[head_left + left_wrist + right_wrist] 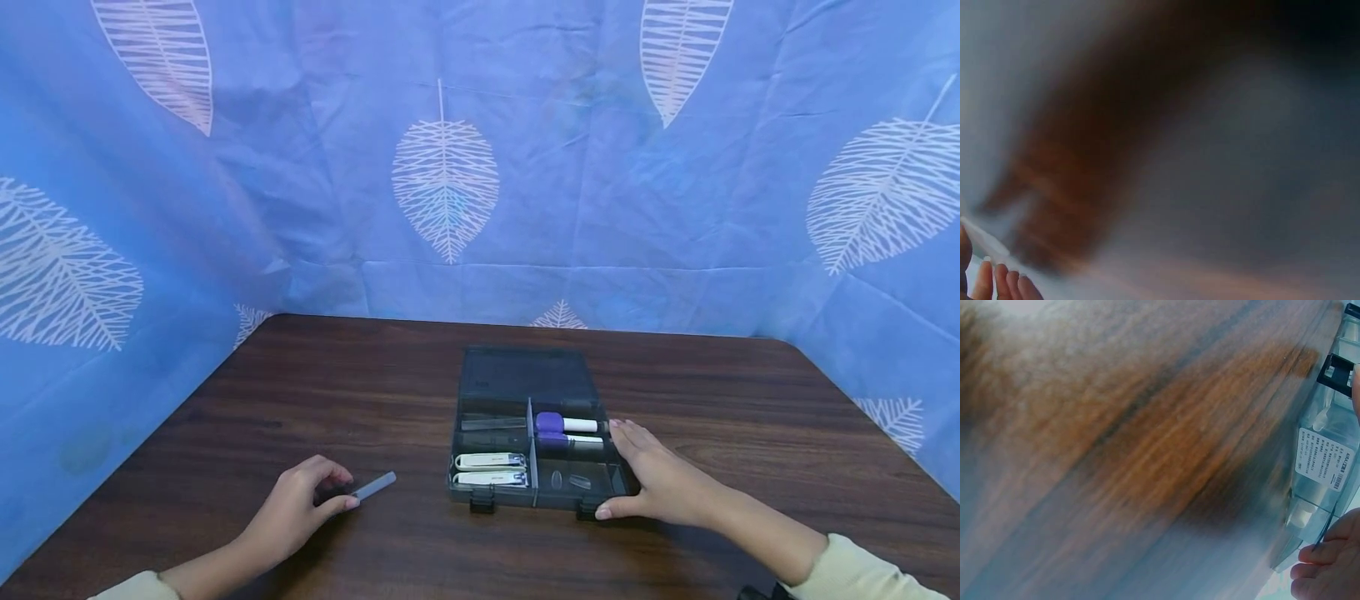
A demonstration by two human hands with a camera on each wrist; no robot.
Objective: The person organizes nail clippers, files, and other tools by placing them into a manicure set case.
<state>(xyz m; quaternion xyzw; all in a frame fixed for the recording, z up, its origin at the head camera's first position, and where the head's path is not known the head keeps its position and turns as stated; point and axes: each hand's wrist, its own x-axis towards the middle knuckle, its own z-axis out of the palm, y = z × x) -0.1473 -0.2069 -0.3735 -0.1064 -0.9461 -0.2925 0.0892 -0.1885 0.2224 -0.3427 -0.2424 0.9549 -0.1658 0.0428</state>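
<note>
My left hand [296,504] pinches a slim whitish stick [374,486] just above the table, left of the box. Thumb and fingertips hold its near end; its exact kind cannot be told. The right hand [663,479] grips the front right corner of a dark see-through divided box [525,375], thumb by a front latch and fingers along the right side. In the box's left half lie two nail clippers [491,469]; its right half holds two purple-and-white bottles [566,425] and small clear pieces [579,482]. A black latch [1336,375] shows in the right wrist view.
The box stands on a dark wood-grain table [360,375]. Blue cloth [330,183] with white leaf prints hangs behind and along both sides. A printed label [1324,459] is stuck on the box. Most of the left wrist view is blurred.
</note>
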